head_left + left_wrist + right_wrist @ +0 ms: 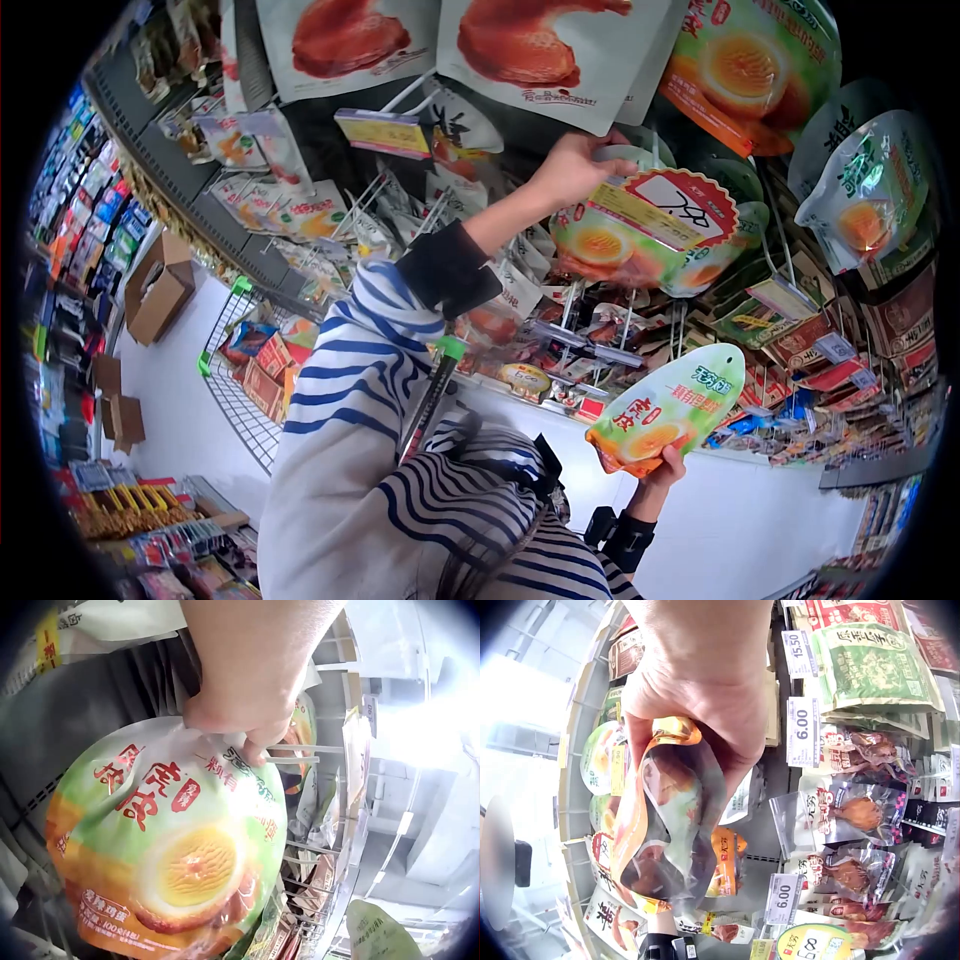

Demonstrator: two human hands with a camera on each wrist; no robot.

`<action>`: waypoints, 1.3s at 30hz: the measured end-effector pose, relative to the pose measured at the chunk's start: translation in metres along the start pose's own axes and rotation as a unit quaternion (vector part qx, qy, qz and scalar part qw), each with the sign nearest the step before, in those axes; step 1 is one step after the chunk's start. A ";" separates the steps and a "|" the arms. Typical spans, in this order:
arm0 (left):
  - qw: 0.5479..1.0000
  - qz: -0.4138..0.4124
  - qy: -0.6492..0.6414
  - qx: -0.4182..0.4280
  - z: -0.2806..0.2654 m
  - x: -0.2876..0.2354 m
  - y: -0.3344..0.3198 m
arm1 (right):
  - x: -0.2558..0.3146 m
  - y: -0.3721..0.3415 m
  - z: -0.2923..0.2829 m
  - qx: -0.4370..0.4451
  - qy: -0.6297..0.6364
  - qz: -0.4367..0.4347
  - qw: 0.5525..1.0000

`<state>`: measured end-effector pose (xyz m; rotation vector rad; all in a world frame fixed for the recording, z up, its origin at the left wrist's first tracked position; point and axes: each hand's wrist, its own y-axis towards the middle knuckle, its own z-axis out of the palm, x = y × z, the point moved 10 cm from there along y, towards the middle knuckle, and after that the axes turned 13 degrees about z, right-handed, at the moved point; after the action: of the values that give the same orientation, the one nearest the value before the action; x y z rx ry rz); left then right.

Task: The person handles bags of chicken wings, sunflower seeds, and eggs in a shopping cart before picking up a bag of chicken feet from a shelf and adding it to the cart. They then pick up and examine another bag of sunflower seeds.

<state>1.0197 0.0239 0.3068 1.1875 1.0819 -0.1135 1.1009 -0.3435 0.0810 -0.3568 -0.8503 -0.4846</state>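
Head view: nearest, an egg pouch (668, 405) is held at its lower end by the curled right grip (667, 470), its long axis slanted up and rightward. Well apart and farther off, a second egg pouch (180, 855) is pinched at its top by the left grip (580, 175), directly beneath it, partly behind a red-edged price sign (690, 207).

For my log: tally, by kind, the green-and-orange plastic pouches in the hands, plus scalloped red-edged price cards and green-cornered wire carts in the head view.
Green-and-orange pouches: 2
Scalloped price card: 1
Wire cart: 1
Total: 4
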 end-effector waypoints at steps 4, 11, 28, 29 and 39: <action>0.996 0.000 0.076 -0.055 -0.016 -0.021 -0.027 | 0.011 0.002 0.004 0.035 0.004 0.010 0.999; 0.965 0.032 0.182 -0.188 -0.043 -0.066 -0.124 | 0.014 0.000 -0.015 -0.108 -0.047 0.095 0.988; 0.959 -0.234 -0.159 0.017 0.211 -0.161 -0.282 | 0.104 -0.127 0.078 0.013 -0.222 0.024 0.975; 0.965 -0.231 -0.127 0.010 0.212 -0.164 -0.290 | 0.103 -0.129 0.079 0.023 -0.231 0.020 0.972; 0.958 -0.256 -0.030 -0.125 0.184 -0.191 -0.342 | 0.049 -0.124 0.113 0.130 -0.232 0.096 0.959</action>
<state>0.8325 -0.3524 0.2042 0.6543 1.2893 -0.3982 0.9904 -0.4056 0.2015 -0.3100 -1.3052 -0.0997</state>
